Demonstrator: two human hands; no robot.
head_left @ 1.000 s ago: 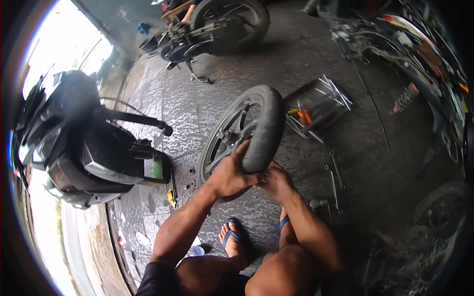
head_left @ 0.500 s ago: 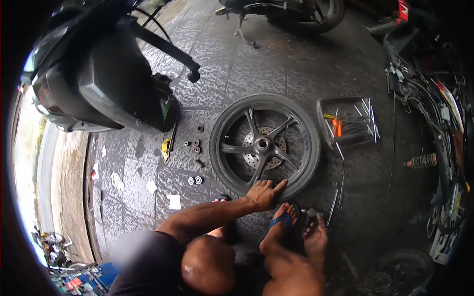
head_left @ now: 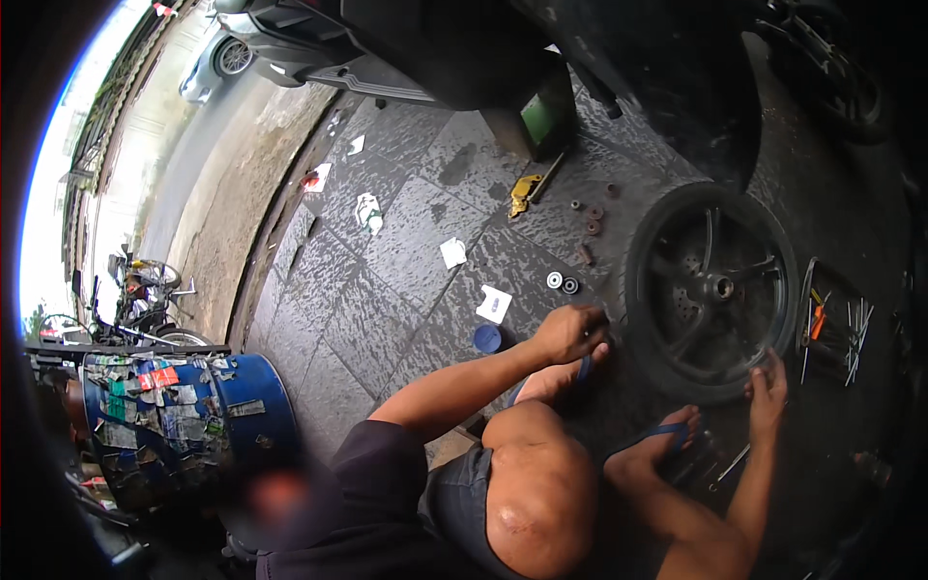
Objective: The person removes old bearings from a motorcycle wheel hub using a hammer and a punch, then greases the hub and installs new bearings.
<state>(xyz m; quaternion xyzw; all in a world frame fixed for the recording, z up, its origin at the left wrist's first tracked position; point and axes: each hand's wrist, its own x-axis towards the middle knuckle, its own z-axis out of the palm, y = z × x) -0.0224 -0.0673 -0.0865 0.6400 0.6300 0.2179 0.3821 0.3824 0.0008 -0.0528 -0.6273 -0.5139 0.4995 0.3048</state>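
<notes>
A motorcycle wheel [head_left: 710, 390] with black spokes and a drilled brake disc lies flat on the floor at the right. My right hand [head_left: 767, 391] is at its near right edge, fingers apart, with nothing visible in them. Left of the tyre, my left hand [head_left: 570, 334] hovers above my foot with its fingers curled in; whatever they may hold is hidden. Two small round bearings [head_left: 562, 282] lie just beyond that hand. Farther off are several small brownish bushings [head_left: 594, 227] and a yellow tool [head_left: 523, 195] with a long shaft.
A tray [head_left: 807, 304] of screwdrivers and rods stands right of the wheel. A wrench [head_left: 733, 463] lies near my right forearm. White paper scraps [head_left: 494, 304] and a blue lid [head_left: 487, 338] are on the tiles. A blue drum [head_left: 246, 401] stands left; a parked motorbike [head_left: 416, 48] is ahead.
The view has swung left. My left hand has come off the tyre and its fingers have curled. My right hand has moved up to the tyre; the dark round object it held no longer shows there.
</notes>
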